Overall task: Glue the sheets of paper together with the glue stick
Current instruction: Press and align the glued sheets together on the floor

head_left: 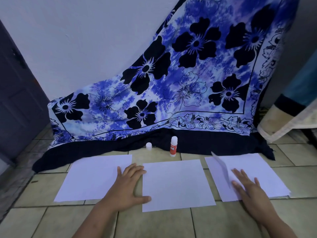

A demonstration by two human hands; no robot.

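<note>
Between left sheet and middle sheet, left hand lies flat; right hand flat on right sheet.

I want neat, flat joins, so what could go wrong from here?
1. The small white cap stands apart from the upright red-and-white glue stick, which seems uncapped; its glue may dry out.
2. A blurred paper flap rises off the right white paper sheet beside the flat right hand; pressing there could crease it.
</note>
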